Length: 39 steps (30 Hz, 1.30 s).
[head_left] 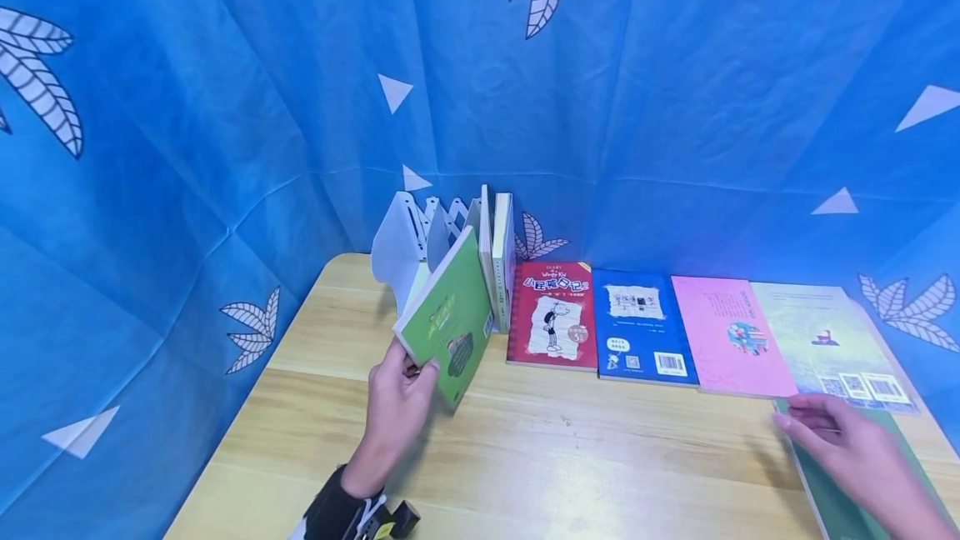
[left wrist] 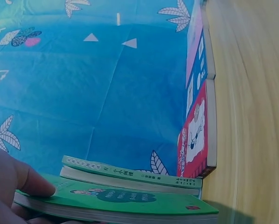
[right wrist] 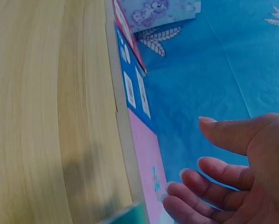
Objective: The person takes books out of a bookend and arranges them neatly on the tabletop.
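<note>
My left hand [head_left: 401,402] pinches a bright green book [head_left: 457,323] by its near edge, thumb on the cover. The book stands tilted at the front of a white book rack [head_left: 401,252]; whether it touches the rack I cannot tell. Two upright books [head_left: 501,265] stand in the rack just right of it. In the left wrist view the thumb presses on the green cover. My right hand [head_left: 847,444] hovers over a dark green book [head_left: 840,490] at the lower right. Seen from the right wrist, its fingers [right wrist: 214,186] are loosely bent, with nothing between them.
Along the table's back edge lie a red book [head_left: 552,315], a blue book [head_left: 645,327], a pink book [head_left: 731,336] and a pale green book [head_left: 832,340]. Behind the wooden table [head_left: 570,457] hangs a blue cloth [head_left: 675,107] with leaf prints.
</note>
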{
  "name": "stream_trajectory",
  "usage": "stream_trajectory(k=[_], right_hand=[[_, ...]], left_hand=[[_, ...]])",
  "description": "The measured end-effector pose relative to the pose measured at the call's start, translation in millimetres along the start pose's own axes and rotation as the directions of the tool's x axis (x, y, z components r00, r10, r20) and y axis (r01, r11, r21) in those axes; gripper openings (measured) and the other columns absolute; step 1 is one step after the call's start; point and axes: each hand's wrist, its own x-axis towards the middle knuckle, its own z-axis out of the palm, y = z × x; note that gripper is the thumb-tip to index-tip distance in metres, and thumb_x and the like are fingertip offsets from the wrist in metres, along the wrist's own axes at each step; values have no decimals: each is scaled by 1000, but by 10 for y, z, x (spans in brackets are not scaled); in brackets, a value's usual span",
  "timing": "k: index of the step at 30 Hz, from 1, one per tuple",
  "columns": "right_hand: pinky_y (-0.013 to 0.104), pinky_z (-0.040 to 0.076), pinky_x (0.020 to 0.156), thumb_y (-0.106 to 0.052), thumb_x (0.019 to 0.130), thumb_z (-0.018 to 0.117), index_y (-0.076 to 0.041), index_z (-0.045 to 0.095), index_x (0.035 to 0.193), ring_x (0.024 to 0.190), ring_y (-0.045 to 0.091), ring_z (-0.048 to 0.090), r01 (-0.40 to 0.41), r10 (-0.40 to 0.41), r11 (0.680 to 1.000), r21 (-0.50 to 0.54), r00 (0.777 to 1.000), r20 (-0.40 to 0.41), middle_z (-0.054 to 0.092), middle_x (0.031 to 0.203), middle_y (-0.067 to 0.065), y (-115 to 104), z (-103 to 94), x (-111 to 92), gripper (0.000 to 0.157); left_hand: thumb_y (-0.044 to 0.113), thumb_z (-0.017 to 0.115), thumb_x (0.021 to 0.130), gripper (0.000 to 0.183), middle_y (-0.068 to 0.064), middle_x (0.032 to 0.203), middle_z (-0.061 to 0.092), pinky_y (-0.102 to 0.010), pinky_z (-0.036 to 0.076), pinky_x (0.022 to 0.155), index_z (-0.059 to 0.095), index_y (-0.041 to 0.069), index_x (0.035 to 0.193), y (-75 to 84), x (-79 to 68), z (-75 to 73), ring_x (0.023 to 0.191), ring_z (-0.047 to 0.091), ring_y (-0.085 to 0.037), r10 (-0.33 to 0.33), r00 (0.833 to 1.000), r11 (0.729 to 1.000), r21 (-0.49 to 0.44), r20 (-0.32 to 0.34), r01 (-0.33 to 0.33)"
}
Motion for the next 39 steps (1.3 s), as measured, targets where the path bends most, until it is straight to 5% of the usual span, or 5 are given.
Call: stream_trajectory(k=[14,20,26,33,39], right_hand=[[13,56,66,-37,97,74,8,60,129,78,-16,59,98,-97,995,18,994,-43,70,119,31,-250,132,31,57],[14,58,69,-38,97,74,8,57,134,91,15,76,109,-109,993,36,994,2,69,123,31,-385,161,36,61],[11,57,77,-34,94,78,2,59,134,93,-19,60,180,-181,980,82,983,2,69,128,26,-515,251,6,58],[4,52,82,-35,90,81,-3,62,134,101,-1,71,231,-230,970,77,973,-32,72,126,20,-705,338,3,58],[-7,41,84,-30,87,85,-7,66,128,103,-23,53,313,-306,945,92,948,-87,75,121,14,-866,384,-32,50]], left_hand=[[-14,62,89,51,-29,125,71,-40,66,88,57,-3,139,8,-121,-117,110,74,-43,-12,997,1000,-17,81,14],[-16,61,88,52,-29,122,72,-35,67,86,57,-4,138,-16,-149,-122,105,76,-41,35,988,997,-74,147,-25],[-16,62,87,50,-28,120,73,-28,66,83,58,-5,136,-20,-162,-89,101,76,-41,95,974,991,-109,206,-74],[-15,63,87,48,-30,116,74,-26,66,83,59,-7,134,25,-173,-32,99,76,-43,152,950,983,-142,272,-117],[-12,62,89,48,-29,120,73,-29,66,86,58,-6,136,81,-183,59,104,75,-43,134,925,981,-177,356,-74]])
